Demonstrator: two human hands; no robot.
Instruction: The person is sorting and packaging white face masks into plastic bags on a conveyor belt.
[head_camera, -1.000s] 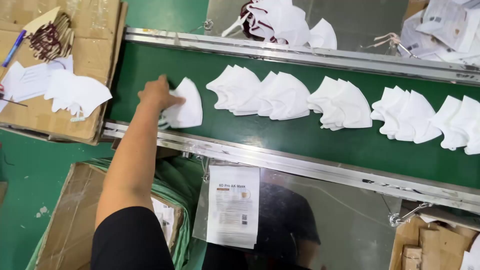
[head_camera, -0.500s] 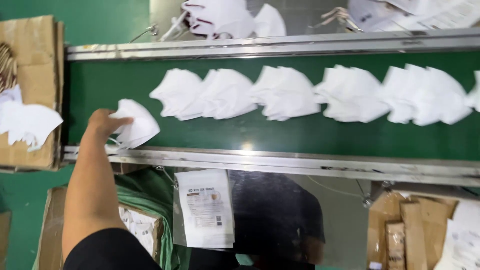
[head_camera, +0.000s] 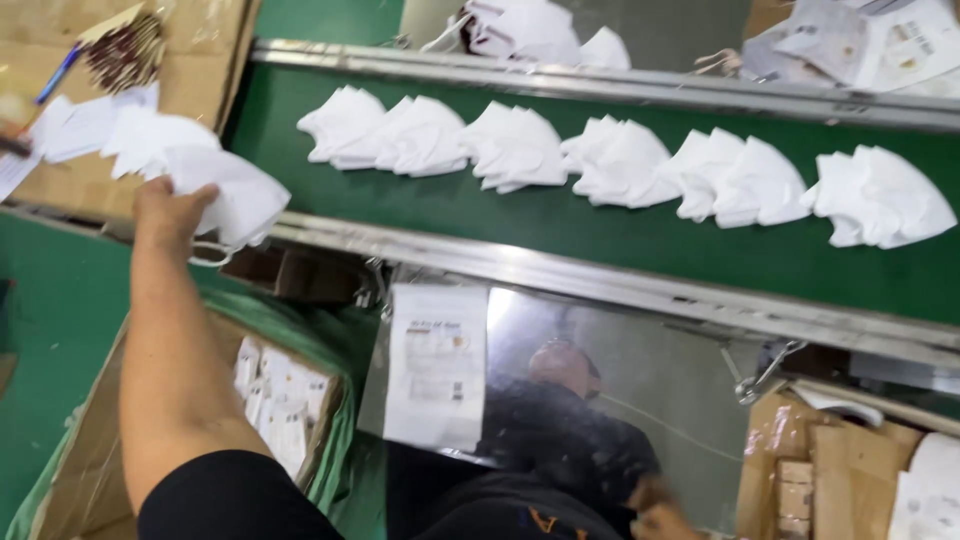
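1. Left hand (head_camera: 170, 212) clamped on a white folded mask (head_camera: 235, 195), just off the near-left end of the green conveyor belt (head_camera: 560, 225).
2. Row of white masks (head_camera: 620, 160) along that belt.
3. Right hand outside the view; state impossible to tell.

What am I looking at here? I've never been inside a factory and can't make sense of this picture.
The picture comes from a camera worn on a person's head, looking down at their own arms. No robot is involved. The long dark green strip between two metal rails is a conveyor belt, and a row of white folded face masks lies on it in small overlapping piles. The person's left hand reaches out to the left end of the belt and grips one white mask, held past the belt's edge. The right hand sits low at the bottom edge, too cut off to tell what it does. Beyond the left hand, a cardboard box carries more masks and papers. Below the belt, a printed paper sheet is stuck to a shiny metal panel.
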